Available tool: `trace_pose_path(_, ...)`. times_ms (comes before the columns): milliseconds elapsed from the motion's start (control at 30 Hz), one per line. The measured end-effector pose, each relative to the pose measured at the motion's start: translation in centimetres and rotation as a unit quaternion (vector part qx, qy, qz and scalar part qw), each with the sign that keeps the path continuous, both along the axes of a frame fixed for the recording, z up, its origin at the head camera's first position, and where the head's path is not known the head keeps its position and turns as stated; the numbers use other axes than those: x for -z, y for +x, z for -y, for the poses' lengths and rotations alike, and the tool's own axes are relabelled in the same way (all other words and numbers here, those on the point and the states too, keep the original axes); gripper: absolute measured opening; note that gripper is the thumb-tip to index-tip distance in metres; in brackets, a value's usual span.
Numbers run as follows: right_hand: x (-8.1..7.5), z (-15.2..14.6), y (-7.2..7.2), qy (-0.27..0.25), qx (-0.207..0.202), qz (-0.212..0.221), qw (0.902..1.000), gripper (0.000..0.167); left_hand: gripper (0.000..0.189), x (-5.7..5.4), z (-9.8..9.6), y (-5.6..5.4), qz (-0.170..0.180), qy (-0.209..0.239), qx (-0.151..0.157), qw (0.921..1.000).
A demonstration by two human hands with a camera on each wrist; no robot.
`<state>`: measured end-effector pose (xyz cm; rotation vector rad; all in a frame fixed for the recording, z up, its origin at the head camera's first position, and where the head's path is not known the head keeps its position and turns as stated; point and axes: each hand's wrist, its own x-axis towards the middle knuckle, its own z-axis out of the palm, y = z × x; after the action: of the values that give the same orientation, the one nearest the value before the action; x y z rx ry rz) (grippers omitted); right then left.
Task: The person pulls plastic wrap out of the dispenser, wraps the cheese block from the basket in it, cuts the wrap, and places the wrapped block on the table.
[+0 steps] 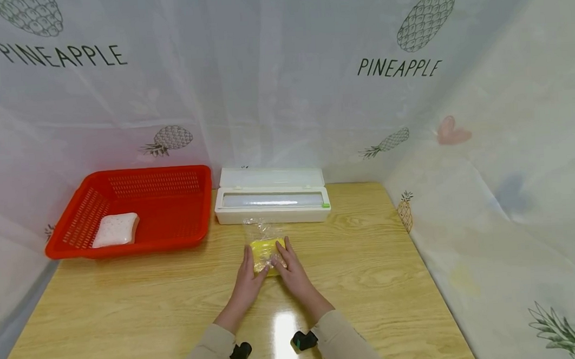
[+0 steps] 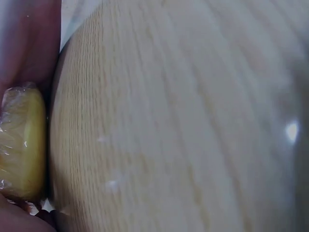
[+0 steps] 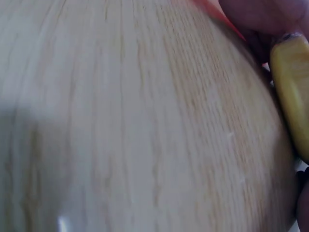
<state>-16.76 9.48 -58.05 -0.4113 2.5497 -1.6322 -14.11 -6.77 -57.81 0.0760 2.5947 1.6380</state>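
Observation:
A yellow sponge (image 1: 262,251) with clear cling film over it lies near the middle of the wooden table. My left hand (image 1: 246,279) grips its left side, and my right hand (image 1: 292,268) holds the right side, with the thumbs over the top. Loose film (image 1: 261,228) spreads from the far edge toward the white wrap dispenser. Seen from the left wrist, the sponge's wrapped edge (image 2: 29,145) sits between thumb and fingers. From the right wrist, its yellow edge (image 3: 292,92) likewise shows between the digits.
Just beyond my hands stands a white cling film dispenser (image 1: 275,215), lid raised, with a small green piece at its right end. Left of it, a red plastic basket (image 1: 173,242) holds a white sponge (image 1: 116,230). Pineapple-print curtains (image 1: 263,94) hang along the back and sides.

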Motion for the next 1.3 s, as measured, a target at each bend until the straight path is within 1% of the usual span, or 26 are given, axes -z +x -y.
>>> trace_pose_path(100, 0.0, 0.3, 0.1, -0.011, 0.016, 0.007, 0.9998, 0.059, 0.087, -0.1, -0.1, 0.1, 0.005, 0.02, -0.003, 0.9998)
trace_pose_path(167, -0.2, 0.5, 0.4, -0.041, 0.029, 0.013, 0.9987, 0.056, 0.087, -0.2, -0.2, 0.2, 0.004, 0.034, -0.002, 0.9994)
trace_pose_path(200, -0.4, 0.5, 0.5, -0.064, 0.035, 0.016, 0.9972, 0.055, 0.086, -0.2, -0.3, 0.3, 0.004, 0.043, -0.001, 0.9991)
trace_pose_path(267, -1.2, 0.7, 1.0, -0.111, 0.048, 0.023, 0.9925, 0.053, 0.085, -0.4, -0.4, 0.4, 0.005, 0.06, 0.0, 0.9982)
trace_pose_path(333, -2.3, 0.8, 1.6, -0.158, 0.06, 0.036, 0.9849, 0.053, 0.084, -0.6, -0.3, 0.6, 0.006, 0.079, 0.0, 0.9968)
trace_pose_path(400, -3.5, 0.8, 2.3, -0.198, 0.07, 0.042, 0.9767, 0.051, 0.084, -0.9, -0.2, 0.8, 0.014, 0.097, -0.006, 0.9952)
trace_pose_path(500, -4.6, 0.7, 3.1, -0.233, 0.088, 0.05, 0.9673, 0.047, 0.085, -1.7, 0.1, 1.1, 0.017, 0.119, -0.009, 0.9927)
trace_pose_path(567, -4.5, 0.7, 3.6, -0.241, 0.098, 0.052, 0.9641, 0.045, 0.086, -2.3, 0.4, 1.1, 0.023, 0.119, -0.008, 0.9926)
trace_pose_path(633, -4.1, 0.5, 3.9, -0.239, 0.104, 0.056, 0.9638, 0.046, 0.087, -2.9, 0.7, 1.1, 0.02, 0.115, -0.003, 0.9932)
trace_pose_path(733, -3.6, 0.3, 4.3, -0.235, 0.102, 0.05, 0.9654, 0.049, 0.087, -3.9, 1.3, 0.8, 0.017, 0.105, 0.005, 0.9944)
trace_pose_path(867, -4.3, -0.2, 5.0, -0.235, 0.08, 0.046, 0.9676, 0.049, 0.081, -5.3, 2.3, 0.4, 0.029, 0.122, 0.003, 0.9921)
trace_pose_path(933, -5.3, -0.5, 5.4, -0.229, 0.072, 0.035, 0.9702, 0.047, 0.079, -6.0, 2.9, 0.1, 0.037, 0.136, -0.001, 0.9901)
trace_pose_path(1000, -6.7, -0.8, 5.7, -0.216, 0.073, 0.012, 0.9736, 0.042, 0.077, -6.6, 3.4, -0.2, 0.041, 0.144, -0.008, 0.9887)
trace_pose_path(1033, -7.4, -0.9, 5.9, -0.206, 0.075, -0.008, 0.9755, 0.039, 0.076, -6.8, 3.6, -0.3, 0.042, 0.148, -0.01, 0.988)
trace_pose_path(1133, -9.9, -1.2, 6.3, -0.166, 0.09, -0.077, 0.979, 0.031, 0.071, -7.4, 4.1, -0.7, 0.042, 0.162, -0.003, 0.9858)
trace_pose_path(1167, -10.5, -1.3, 6.3, -0.151, 0.091, -0.094, 0.9798, 0.028, 0.069, -7.6, 4.2, -0.7, 0.048, 0.17, -0.003, 0.9842)
trace_pose_path(1233, -11.8, -1.5, 6.1, -0.126, 0.079, -0.116, 0.982, 0.024, 0.064, -7.8, 4.2, -0.7, 0.053, 0.184, 0.004, 0.9816)
trace_pose_path(1300, -12.8, -1.7, 5.7, -0.108, 0.05, -0.115, 0.9862, 0.023, 0.06, -7.9, 4.1, -0.7, 0.063, 0.193, 0.008, 0.9792)
